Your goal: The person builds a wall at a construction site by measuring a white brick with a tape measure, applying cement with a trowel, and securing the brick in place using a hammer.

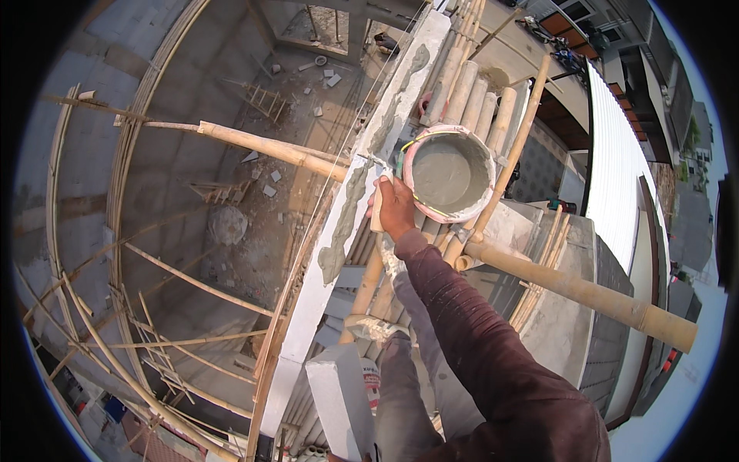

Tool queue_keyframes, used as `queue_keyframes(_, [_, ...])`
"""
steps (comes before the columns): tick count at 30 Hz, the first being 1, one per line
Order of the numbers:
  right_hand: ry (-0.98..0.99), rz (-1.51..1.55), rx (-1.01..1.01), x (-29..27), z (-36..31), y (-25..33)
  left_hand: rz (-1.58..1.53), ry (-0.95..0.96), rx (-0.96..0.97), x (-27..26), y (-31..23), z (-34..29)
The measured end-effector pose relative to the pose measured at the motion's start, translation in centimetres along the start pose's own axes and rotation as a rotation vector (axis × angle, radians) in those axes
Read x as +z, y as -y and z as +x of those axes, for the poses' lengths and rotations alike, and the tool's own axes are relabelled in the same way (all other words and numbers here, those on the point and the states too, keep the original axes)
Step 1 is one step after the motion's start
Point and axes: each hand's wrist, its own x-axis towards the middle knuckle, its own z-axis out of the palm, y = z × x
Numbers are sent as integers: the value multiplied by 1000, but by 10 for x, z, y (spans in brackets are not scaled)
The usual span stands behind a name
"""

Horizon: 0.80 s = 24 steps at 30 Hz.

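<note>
My right hand (pixel 396 208) is closed round the pale handle of a trowel (pixel 376 206). The trowel's metal end sits over the top of a white block wall (pixel 308 323), close beside a bucket (pixel 488 183) of wet grey mortar. Along the wall top runs an uneven strip of mortar (pixel 343 223). A loose white block (pixel 336 400) stands tilted near my legs. At the lower edge, by the foot of that block, shows a small sliver of what looks like my left hand (pixel 339 458); its fingers are cut off from view.
Bamboo poles (pixel 462 92) form the platform under the bucket and my feet. A thick bamboo pole (pixel 593 292) juts out to the right, and another pole (pixel 269 146) meets the wall from the left. Left of the wall drops a deep room with a rubble-strewn floor (pixel 289 185).
</note>
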Motion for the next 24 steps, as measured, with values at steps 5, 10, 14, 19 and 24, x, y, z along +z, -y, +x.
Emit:
queue_keyframes(5, [-46,-64,-49,-14,27,18,42,14,7,-20,-29,-6])
queue_keyframes(10, [-71,-119,-33,-5,27,20,152,13,64,-28,-22,-3])
queue_keyframes(14, [-40,-109,37,-19,22,26,261,-20,113,-47,-44,-7])
queue_keyframes(19, [-107,-57,-1,-61,-19,37,245,-8,135,-98,-101,-15])
queue_keyframes(24, [-234,-392,-296,-137,-72,53,301,67,315,-131,-137,-1])
